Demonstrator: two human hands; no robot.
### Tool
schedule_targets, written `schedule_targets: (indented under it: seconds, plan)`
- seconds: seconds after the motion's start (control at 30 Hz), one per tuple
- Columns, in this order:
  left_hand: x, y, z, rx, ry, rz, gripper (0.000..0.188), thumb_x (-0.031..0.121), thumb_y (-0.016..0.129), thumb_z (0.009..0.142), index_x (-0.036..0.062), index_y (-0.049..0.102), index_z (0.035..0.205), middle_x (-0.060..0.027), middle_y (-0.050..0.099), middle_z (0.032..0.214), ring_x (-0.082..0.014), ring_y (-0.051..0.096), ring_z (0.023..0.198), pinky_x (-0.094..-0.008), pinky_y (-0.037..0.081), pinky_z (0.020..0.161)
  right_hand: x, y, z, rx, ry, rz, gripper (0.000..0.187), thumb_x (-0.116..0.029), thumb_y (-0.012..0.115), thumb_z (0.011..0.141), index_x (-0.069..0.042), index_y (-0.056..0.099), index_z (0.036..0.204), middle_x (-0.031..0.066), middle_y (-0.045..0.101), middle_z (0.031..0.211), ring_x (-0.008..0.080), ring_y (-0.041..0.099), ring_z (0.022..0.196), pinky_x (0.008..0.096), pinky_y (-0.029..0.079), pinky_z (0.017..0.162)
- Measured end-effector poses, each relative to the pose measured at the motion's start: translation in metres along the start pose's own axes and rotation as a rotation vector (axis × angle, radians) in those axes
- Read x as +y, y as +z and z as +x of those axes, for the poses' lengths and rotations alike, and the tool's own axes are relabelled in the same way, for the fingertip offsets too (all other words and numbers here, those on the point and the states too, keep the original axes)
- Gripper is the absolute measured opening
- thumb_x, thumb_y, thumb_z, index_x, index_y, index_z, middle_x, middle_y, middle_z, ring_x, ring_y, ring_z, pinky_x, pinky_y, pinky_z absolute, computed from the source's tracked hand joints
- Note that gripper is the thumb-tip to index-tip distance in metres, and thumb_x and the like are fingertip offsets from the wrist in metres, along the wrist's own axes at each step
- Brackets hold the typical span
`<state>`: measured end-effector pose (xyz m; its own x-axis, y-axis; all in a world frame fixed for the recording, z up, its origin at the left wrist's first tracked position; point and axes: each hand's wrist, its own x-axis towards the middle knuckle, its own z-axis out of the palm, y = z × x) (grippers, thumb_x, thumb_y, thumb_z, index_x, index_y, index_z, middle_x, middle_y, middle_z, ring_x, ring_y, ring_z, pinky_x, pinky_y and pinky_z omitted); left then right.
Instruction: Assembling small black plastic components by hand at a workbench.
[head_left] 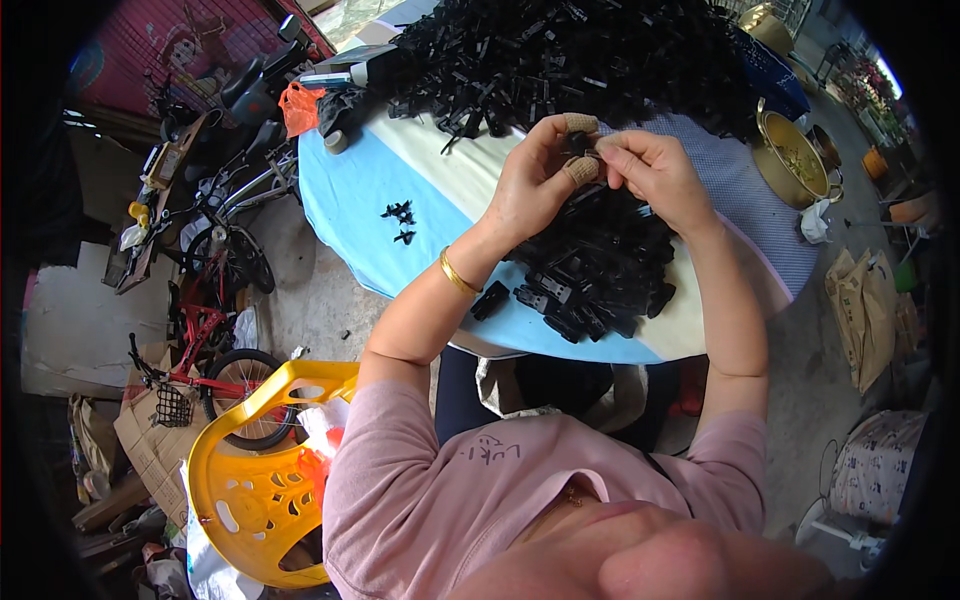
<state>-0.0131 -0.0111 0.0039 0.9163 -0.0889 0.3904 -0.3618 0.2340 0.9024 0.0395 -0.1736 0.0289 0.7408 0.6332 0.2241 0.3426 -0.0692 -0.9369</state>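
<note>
Above the near pile, my left hand (533, 180) pinches a small black plastic part (579, 145) between thumb and finger, both covered by tan finger cots. From the other side my right hand (655, 178) meets it, thumb and fingertips pressed together at the part's edge. What those right fingertips grip is too small to make out. Below both hands lies a pile of black plastic pieces (600, 275), some of them clip-like. A far larger heap of black parts (570, 60) covers the back of the table. A few small black bits (400, 217) sit apart on the left.
The round table (345, 225) has a blue and cream cover. A gold-coloured pot (790, 160) stands at its right edge. An orange bag (300, 108) and a roll of tape (335, 142) are at the left. A yellow chair (255, 510) and bicycles (215, 385) stand left.
</note>
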Motion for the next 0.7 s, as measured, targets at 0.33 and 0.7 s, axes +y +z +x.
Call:
schedule_targets:
  seconds: [0.33,0.7]
  plan:
    - [-0.012,0.000,-0.003,0.083,0.169,0.153,0.021,-0.004,0.054,0.082,-0.0026,0.047,0.101,-0.0094,0.057,0.101,-0.0129,0.056,0.091,-0.0255,0.048,0.081,-0.002,0.017,-0.003,0.110,0.003,-0.025,0.015,-0.012,0.054,0.085,-0.001,0.062,0.078,-0.0014,0.054,0.059,0.0040,0.046,0.054,0.0186,0.036,0.050]
    - [0.014,-0.013,0.001,-0.298,-0.008,0.381,0.038,0.004,0.066,0.076,0.0000,0.053,0.112,-0.0075,0.060,0.097,-0.0129,0.059,0.088,-0.0265,0.047,0.080,0.007,-0.042,0.004,-0.003,0.040,-0.112,0.013,-0.010,0.053,0.084,0.000,0.062,0.084,-0.0043,0.051,0.060,0.0004,0.041,0.051,0.0149,0.030,0.046]
